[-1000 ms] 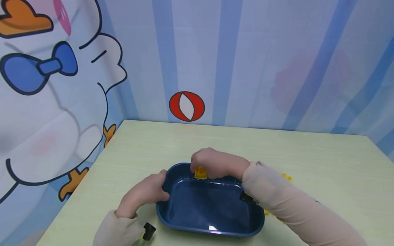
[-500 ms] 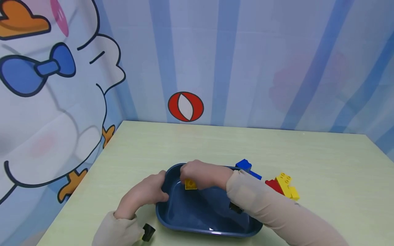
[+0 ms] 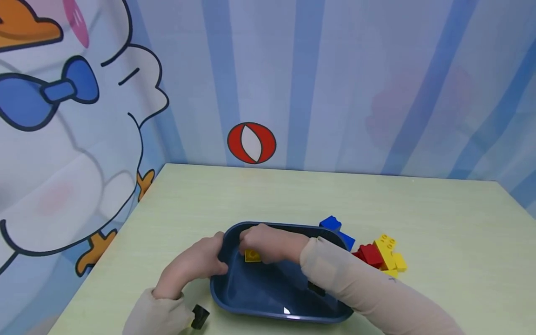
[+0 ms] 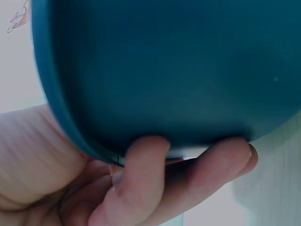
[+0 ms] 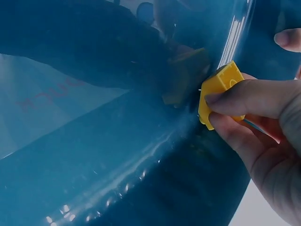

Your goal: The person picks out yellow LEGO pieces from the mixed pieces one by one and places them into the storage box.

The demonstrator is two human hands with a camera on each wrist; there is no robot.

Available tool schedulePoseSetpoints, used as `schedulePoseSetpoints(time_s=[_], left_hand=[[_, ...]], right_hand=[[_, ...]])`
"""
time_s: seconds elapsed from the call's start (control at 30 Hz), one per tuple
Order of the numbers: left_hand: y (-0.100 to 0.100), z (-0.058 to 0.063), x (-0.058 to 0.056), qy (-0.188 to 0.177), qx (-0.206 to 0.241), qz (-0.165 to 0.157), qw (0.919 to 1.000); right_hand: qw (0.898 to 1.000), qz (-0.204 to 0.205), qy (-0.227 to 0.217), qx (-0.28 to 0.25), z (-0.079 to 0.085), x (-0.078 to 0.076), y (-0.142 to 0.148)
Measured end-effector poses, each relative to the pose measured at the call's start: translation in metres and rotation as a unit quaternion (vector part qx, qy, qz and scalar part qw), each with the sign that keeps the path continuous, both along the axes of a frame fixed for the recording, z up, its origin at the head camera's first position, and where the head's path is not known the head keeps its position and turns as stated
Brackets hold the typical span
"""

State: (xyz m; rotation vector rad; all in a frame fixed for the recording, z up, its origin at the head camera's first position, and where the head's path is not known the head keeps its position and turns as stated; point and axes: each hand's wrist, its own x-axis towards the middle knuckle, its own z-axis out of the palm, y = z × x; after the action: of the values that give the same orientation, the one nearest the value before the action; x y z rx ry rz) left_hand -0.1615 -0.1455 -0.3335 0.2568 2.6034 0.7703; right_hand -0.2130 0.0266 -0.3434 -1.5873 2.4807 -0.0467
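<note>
A dark blue plastic tray (image 3: 272,293) with rounded corners and raised sides sits on the table. My left hand (image 3: 188,265) grips its left end, the thumb inside the rim; in the left wrist view, curled fingers (image 4: 141,183) press against the tray's outer wall. Inside the tray, toward its far left corner, my right hand (image 3: 272,243) pinches a yellow toy building brick (image 3: 252,256). The right wrist view shows this brick (image 5: 221,89) between thumb and fingertips, close over the tray's floor, where its reflection shows.
Beyond the tray's far right corner lie blue bricks (image 3: 331,224). Red bricks (image 3: 371,256) and yellow bricks (image 3: 386,251) are clustered to the right, partly behind the right sleeve (image 3: 356,284). A printed cloth backdrop (image 3: 268,83) stands along the table's far edge.
My right hand has moved left and nearer, from the tray's far rim down into it, still pinching the yellow brick. Blue, red and yellow bricks came into view behind the arm. The left hand stays put.
</note>
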Motion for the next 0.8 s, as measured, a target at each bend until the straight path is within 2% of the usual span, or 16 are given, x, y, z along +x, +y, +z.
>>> schedulePoseSetpoints(time_s=[0.53,0.8], left_hand=[[-0.0014,-0.0008,-0.0013,0.013,0.009,-0.003,0.9999],[-0.0021,-0.0026,-0.0006,0.013,0.017,-0.002,0.9998]], right_hand=[[1.000,-0.016,-0.001,-0.007,-0.0065,-0.0005,-0.0025],[1.000,-0.028,-0.003,0.005,-0.0065,0.0022,-0.0031]])
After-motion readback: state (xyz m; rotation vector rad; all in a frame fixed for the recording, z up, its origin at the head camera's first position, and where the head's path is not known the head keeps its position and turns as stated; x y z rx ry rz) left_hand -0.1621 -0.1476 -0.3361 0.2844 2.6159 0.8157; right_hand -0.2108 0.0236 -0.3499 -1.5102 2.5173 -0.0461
